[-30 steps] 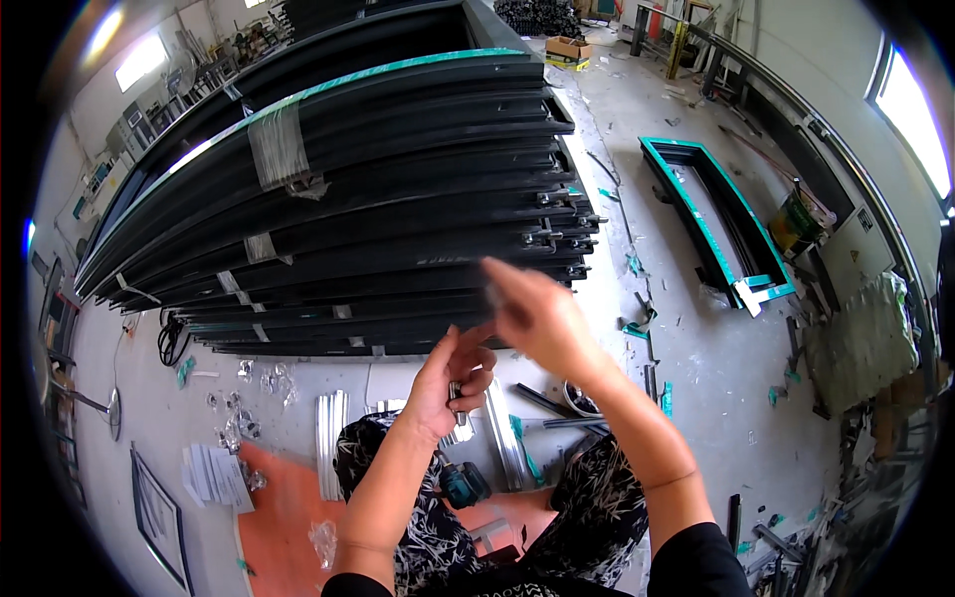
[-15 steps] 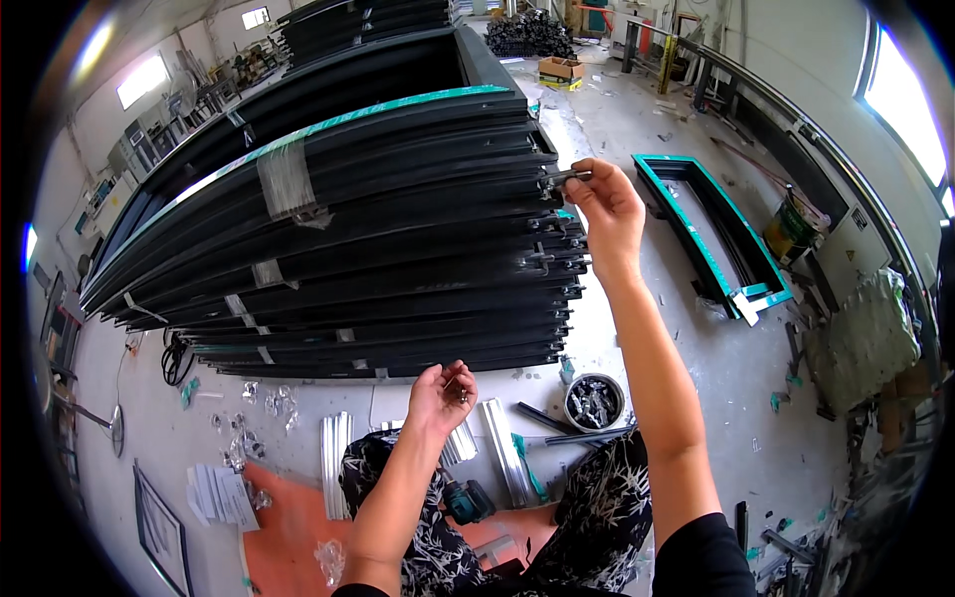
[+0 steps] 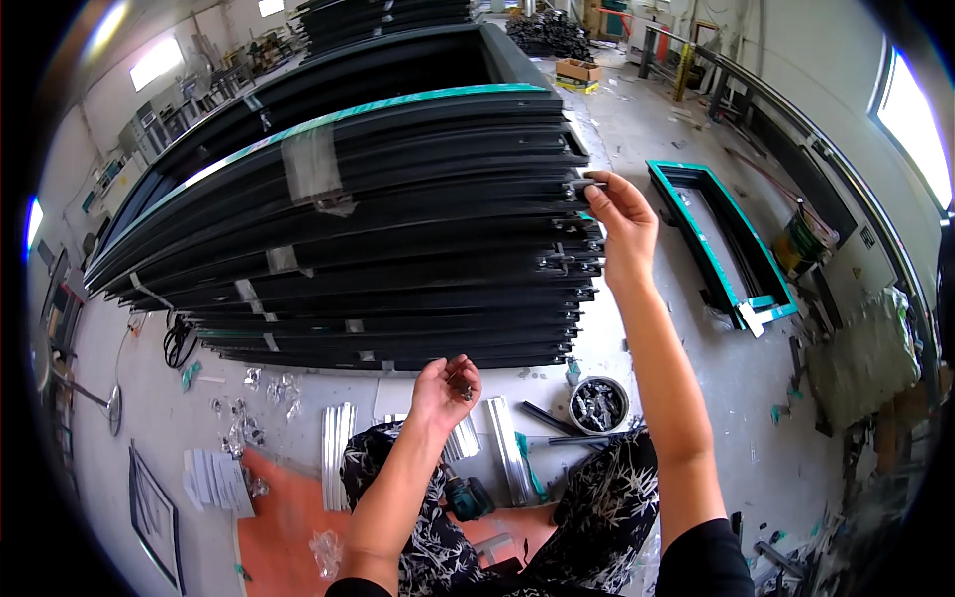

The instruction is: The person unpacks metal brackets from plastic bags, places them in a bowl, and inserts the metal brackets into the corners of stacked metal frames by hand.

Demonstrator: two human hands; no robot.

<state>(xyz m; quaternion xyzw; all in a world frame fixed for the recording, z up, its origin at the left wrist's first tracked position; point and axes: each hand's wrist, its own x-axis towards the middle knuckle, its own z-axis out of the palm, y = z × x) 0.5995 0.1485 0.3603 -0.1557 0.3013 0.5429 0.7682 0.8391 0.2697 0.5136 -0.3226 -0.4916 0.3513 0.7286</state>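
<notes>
A tall stack of long black frames point(image 3: 428, 214) fills the middle, with small metal fittings point(image 3: 559, 261) sticking out at its right end. My right hand point(image 3: 627, 231) pinches a small grey metal fitting point(image 3: 587, 184) between thumb and fingers, against the stack's right end in the upper half. Lower down, just in front of the stack's near side, my left hand point(image 3: 444, 396) is palm up with curled fingers around a few small metal parts point(image 3: 462, 386). Their exact kind is too small to tell. A round tub of dark metal fittings point(image 3: 599, 404) stands on the floor by my right knee.
A cordless drill point(image 3: 466, 496) lies between my legs, near silver metal strips point(image 3: 509, 450). At the right a green-edged frame point(image 3: 738, 310) lies on the floor. Papers point(image 3: 214, 483) and crumpled plastic bags point(image 3: 239, 428) are at the left. An open cardboard box point(image 3: 577, 72) stands behind.
The view has shifted a little, so the stack appears farther right. My right hand still pinches the fitting at the stack's end; my left hand stays curled in about the same place.
</notes>
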